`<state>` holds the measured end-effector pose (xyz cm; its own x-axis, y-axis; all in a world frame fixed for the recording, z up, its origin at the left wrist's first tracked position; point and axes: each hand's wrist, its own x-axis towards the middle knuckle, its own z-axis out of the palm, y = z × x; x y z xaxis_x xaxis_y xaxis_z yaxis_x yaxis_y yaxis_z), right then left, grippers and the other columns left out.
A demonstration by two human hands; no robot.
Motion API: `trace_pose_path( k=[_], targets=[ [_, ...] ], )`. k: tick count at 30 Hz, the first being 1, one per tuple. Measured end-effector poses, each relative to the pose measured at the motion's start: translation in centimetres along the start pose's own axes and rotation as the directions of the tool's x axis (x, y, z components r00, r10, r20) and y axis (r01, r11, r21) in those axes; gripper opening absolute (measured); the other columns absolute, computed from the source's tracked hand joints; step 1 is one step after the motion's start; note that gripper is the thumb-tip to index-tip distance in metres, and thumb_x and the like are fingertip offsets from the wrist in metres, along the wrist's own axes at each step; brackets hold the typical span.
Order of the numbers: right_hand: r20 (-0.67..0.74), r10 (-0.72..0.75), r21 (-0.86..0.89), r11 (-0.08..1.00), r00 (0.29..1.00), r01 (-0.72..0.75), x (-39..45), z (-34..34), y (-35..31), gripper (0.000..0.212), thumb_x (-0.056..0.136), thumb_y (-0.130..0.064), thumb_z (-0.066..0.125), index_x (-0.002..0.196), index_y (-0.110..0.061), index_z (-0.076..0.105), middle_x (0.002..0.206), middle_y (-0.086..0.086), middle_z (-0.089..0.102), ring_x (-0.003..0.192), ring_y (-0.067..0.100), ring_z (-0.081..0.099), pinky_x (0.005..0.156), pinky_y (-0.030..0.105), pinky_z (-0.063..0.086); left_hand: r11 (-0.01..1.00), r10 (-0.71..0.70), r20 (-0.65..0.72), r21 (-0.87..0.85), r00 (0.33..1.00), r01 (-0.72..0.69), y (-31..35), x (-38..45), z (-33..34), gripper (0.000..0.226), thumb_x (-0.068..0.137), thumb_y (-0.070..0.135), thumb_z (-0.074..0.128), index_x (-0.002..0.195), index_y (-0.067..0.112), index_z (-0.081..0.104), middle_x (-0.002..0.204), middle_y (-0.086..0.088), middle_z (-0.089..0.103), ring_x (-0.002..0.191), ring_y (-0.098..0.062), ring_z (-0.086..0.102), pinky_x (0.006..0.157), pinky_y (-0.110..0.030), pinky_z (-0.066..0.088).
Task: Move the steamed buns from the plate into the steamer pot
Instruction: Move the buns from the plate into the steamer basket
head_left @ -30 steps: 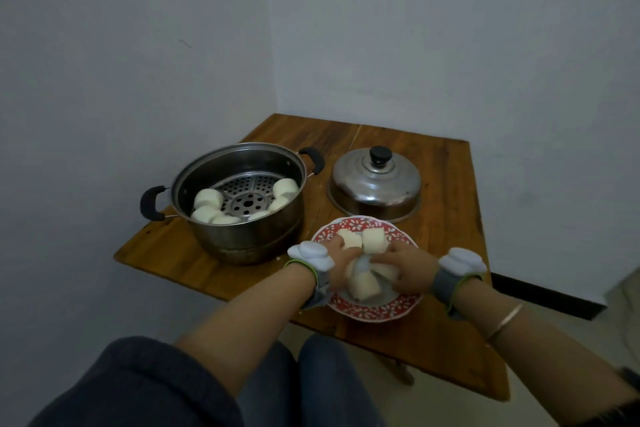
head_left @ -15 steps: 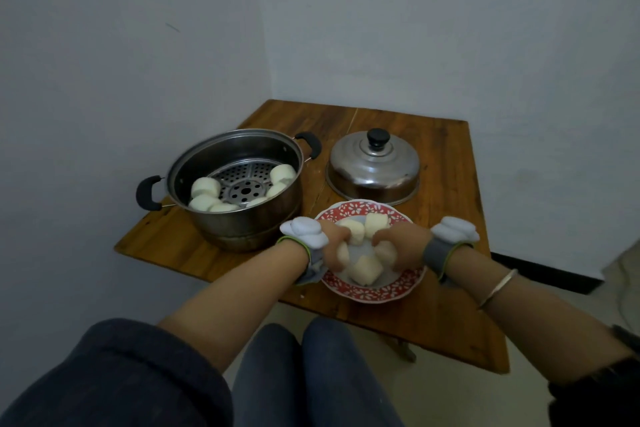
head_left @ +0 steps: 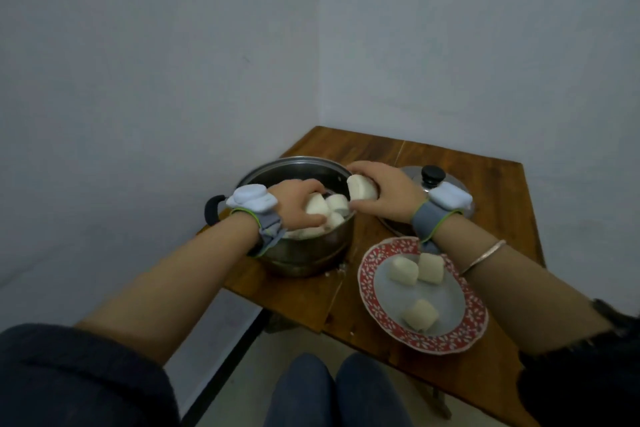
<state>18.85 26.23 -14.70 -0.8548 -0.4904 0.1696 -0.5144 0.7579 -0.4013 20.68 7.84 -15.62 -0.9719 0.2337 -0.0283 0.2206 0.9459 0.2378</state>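
Shiny metal pot [head_left: 311,253], wooden table [head_left: 485,177]

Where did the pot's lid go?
The lid sits on the table at the back right, just right of the steamer pot. The right hand and wrist cover most of it.

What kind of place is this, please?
Probably a plain room at home, used for cooking: a small wooden table in a bare white corner, a steel steamer pot, its lid, and a plate of buns.
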Motion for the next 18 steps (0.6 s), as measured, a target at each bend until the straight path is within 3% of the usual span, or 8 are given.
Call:
trace_pose_path(
  k=[4,9,14,18],
  targets=[
    [0.076,-0.027,-0.045,0.999,0.997,0.031,4.5,1.0,-1.8,0.048,0.085,-0.026,0.066,0.131,-0.016,0.054,0.134,0.013,0.049,0.128,0.024,0.043,0.104,0.027,0.031,0.989,-0.144,-0.019,-0.036,0.989,0.143,-4.2,1.1,-1.0,0.059,0.083,0.031,0.067,0.136,0.017,0.046,0.135,-0.012,0.055,0.123,-0.027,0.053,0.1,-0.034,0.043],
    [0.157,0.023,-0.118,0.993,0.987,-0.005,8.8,2.7,-2.2,0.051,0.085,-0.019,0.066,0.133,-0.014,0.05,0.135,0.017,0.046,0.127,0.029,0.043,0.103,0.029,0.034,0.951,-0.303,-0.01,-0.073,0.953,0.302,-7.2,3.4,-0.6,0.064,0.085,0.036,0.063,0.14,0.015,0.039,0.138,-0.012,0.054,0.124,-0.029,0.053,0.102,-0.035,0.044],
    [0.246,0.119,-0.236,0.97,0.962,-0.06,12.5,5.3,-1.8,0.053,0.089,-0.023,0.059,0.139,-0.015,0.041,0.14,0.018,0.044,0.13,0.03,0.042,0.104,0.032,0.037,0.933,-0.344,-0.032,-0.118,0.938,0.339,-9.3,6.4,0.8,0.05,0.079,0.039,0.058,0.121,0.013,0.048,0.122,-0.012,0.061,0.107,-0.03,0.061,0.09,-0.036,0.049],
    [0.183,0.183,-0.259,0.957,0.966,-0.132,14.7,6.7,-1.0,0.059,0.086,-0.032,0.061,0.136,-0.011,0.039,0.135,0.015,0.053,0.122,0.03,0.052,0.096,0.036,0.046,0.941,-0.319,-0.026,-0.126,0.947,0.314,-10.2,9.1,1.2,0.042,0.084,0.035,0.058,0.114,0.008,0.05,0.116,-0.015,0.062,0.101,-0.031,0.061,0.082,-0.037,0.049]
  ],
)
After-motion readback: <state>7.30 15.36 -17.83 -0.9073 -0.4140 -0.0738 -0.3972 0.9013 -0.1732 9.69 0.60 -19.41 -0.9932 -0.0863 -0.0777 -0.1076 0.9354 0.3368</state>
